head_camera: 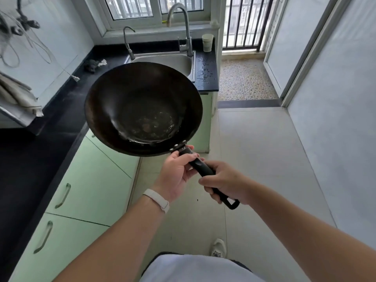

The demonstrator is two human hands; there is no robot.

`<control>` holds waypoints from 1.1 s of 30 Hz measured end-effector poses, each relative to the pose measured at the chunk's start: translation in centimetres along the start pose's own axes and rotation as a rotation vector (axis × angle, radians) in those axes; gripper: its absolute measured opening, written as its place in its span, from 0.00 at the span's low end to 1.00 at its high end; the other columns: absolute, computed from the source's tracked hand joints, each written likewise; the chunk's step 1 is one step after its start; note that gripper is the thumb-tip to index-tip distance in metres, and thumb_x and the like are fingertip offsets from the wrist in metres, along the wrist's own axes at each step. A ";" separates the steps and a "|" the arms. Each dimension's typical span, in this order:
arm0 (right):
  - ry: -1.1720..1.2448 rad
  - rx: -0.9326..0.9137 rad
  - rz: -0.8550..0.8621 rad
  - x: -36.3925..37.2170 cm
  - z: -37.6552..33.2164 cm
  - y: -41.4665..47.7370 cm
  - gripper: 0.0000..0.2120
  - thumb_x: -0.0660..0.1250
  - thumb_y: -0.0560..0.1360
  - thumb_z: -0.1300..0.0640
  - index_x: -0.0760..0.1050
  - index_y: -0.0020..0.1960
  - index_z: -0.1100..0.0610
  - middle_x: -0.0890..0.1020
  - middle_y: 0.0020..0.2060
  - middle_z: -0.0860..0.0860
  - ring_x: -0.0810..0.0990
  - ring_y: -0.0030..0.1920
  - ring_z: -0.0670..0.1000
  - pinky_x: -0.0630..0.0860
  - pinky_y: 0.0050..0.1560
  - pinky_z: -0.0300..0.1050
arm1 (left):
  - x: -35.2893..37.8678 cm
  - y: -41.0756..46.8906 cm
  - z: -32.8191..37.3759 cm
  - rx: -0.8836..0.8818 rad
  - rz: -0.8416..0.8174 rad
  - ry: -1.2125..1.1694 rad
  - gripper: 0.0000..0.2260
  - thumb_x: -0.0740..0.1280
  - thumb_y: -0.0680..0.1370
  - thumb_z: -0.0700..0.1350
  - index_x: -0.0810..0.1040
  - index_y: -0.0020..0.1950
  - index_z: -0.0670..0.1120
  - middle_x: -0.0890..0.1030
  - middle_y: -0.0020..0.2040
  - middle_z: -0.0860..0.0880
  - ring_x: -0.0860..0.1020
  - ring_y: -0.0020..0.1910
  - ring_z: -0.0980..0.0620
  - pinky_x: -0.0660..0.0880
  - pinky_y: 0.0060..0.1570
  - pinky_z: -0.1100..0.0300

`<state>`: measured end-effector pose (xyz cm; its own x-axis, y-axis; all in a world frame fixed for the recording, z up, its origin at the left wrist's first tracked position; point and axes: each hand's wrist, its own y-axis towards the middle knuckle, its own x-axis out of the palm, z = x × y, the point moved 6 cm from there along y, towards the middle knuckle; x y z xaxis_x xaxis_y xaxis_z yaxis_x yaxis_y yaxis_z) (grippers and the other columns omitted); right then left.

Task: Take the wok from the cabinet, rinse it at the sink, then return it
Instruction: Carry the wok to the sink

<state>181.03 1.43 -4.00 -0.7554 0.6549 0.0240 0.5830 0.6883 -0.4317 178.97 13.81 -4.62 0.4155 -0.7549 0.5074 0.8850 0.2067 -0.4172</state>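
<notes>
A dark, round wok (pixel 142 106) hangs in the air in front of me, above the green cabinet fronts (pixel 91 180), with wet spots and residue on its bottom. My left hand (pixel 177 171) grips the black handle close to the bowl. Farther back on the same handle my right hand (pixel 225 183) grips it, and the handle's loop end sticks out below that hand. The steel sink (pixel 179 61) lies beyond the wok in the black counter, partly hidden by the wok's rim. A tall curved tap (pixel 188 33) stands at the sink's back right.
A smaller tap (pixel 128 43) stands at the sink's back left. A dark scouring pad and cloth (pixel 94 65) lie on the black counter (pixel 61 102). A paper cup (pixel 207 42) stands at the counter's right end, with water drops nearby. Pale tiled floor (pixel 254 159) stretches to the right.
</notes>
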 end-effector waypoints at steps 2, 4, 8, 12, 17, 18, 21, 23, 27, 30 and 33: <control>-0.002 0.000 -0.005 -1.9 -1.0 1.5 0.15 0.63 0.76 0.69 0.74 0.62 0.62 0.73 0.26 0.53 0.70 0.21 0.51 0.70 0.22 0.40 | 1.2 2.1 0.9 0.011 0.006 0.001 0.10 0.62 0.79 0.31 0.72 0.59 0.39 0.79 0.41 0.43 0.82 0.44 0.46 0.81 0.44 0.56; 0.015 -0.002 -0.011 -3.3 -1.9 2.8 0.15 0.63 0.76 0.69 0.73 0.62 0.63 0.74 0.26 0.53 0.70 0.21 0.52 0.70 0.23 0.40 | 2.0 3.9 1.7 0.007 0.002 -0.010 0.10 0.62 0.79 0.31 0.72 0.59 0.39 0.78 0.42 0.43 0.82 0.44 0.45 0.81 0.44 0.55; -0.012 -0.009 -0.014 -6.2 -3.7 6.2 0.15 0.63 0.76 0.70 0.73 0.62 0.63 0.74 0.26 0.54 0.70 0.21 0.52 0.70 0.23 0.41 | 3.2 8.3 3.3 0.002 0.006 -0.005 0.09 0.61 0.79 0.31 0.73 0.58 0.40 0.78 0.42 0.43 0.82 0.44 0.46 0.81 0.43 0.56; -0.044 -0.002 0.002 -8.6 -5.4 10.6 0.15 0.63 0.75 0.70 0.74 0.62 0.63 0.74 0.26 0.54 0.71 0.21 0.51 0.70 0.22 0.41 | 3.5 13.2 5.0 -0.007 -0.014 -0.043 0.09 0.60 0.79 0.31 0.72 0.56 0.40 0.77 0.41 0.43 0.82 0.41 0.47 0.82 0.45 0.56; -0.099 0.027 0.027 -12.0 -8.0 17.5 0.15 0.62 0.75 0.70 0.73 0.61 0.62 0.74 0.27 0.54 0.71 0.21 0.51 0.71 0.24 0.42 | 3.4 21.3 7.5 -0.033 -0.045 -0.064 0.09 0.60 0.79 0.30 0.73 0.56 0.40 0.78 0.41 0.43 0.82 0.42 0.46 0.82 0.43 0.56; -0.102 0.037 0.036 -12.6 -8.6 19.0 0.15 0.62 0.75 0.70 0.73 0.60 0.63 0.74 0.27 0.53 0.71 0.21 0.51 0.71 0.24 0.42 | 3.4 23.0 8.2 -0.044 -0.053 -0.068 0.09 0.60 0.79 0.30 0.73 0.56 0.40 0.78 0.41 0.43 0.82 0.42 0.46 0.82 0.43 0.56; -0.103 0.060 0.074 -14.0 -10.8 23.4 0.13 0.61 0.75 0.70 0.73 0.58 0.63 0.74 0.26 0.52 0.71 0.21 0.52 0.70 0.24 0.41 | 3.2 27.6 10.7 -0.076 -0.071 -0.075 0.09 0.60 0.79 0.30 0.73 0.57 0.40 0.77 0.41 0.43 0.82 0.42 0.46 0.81 0.45 0.55; -0.098 0.081 0.095 -14.7 -12.2 26.0 0.12 0.61 0.75 0.70 0.73 0.58 0.64 0.74 0.26 0.52 0.71 0.21 0.51 0.70 0.24 0.40 | 2.9 30.5 12.3 -0.095 -0.078 -0.087 0.09 0.60 0.79 0.30 0.72 0.57 0.40 0.77 0.42 0.43 0.82 0.43 0.46 0.82 0.44 0.56; -0.100 0.080 0.130 -16.1 -14.4 31.0 0.14 0.61 0.75 0.69 0.72 0.60 0.65 0.74 0.27 0.55 0.71 0.21 0.51 0.70 0.24 0.41 | 2.6 35.6 15.1 -0.116 -0.100 -0.082 0.09 0.60 0.79 0.30 0.72 0.57 0.40 0.77 0.42 0.42 0.82 0.43 0.45 0.82 0.41 0.57; -0.096 0.091 0.133 -16.9 -15.3 33.2 0.13 0.63 0.74 0.67 0.74 0.59 0.61 0.74 0.29 0.57 0.72 0.22 0.52 0.72 0.25 0.42 | 2.4 37.8 16.4 -0.121 -0.093 -0.071 0.09 0.60 0.79 0.30 0.73 0.56 0.40 0.78 0.41 0.43 0.82 0.42 0.46 0.81 0.39 0.58; -0.092 0.095 0.118 -17.6 -16.0 35.1 0.14 0.63 0.74 0.67 0.74 0.59 0.61 0.74 0.28 0.56 0.72 0.22 0.52 0.71 0.25 0.42 | 2.0 39.7 17.2 -0.128 -0.097 -0.084 0.09 0.61 0.79 0.30 0.73 0.56 0.41 0.79 0.41 0.43 0.81 0.44 0.45 0.81 0.40 0.58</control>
<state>219.57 19.09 -5.19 -0.7102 0.6949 -0.1130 0.6417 0.5729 -0.5100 218.54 31.19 -7.14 0.3506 -0.7118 0.6086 0.8900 0.0510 -0.4531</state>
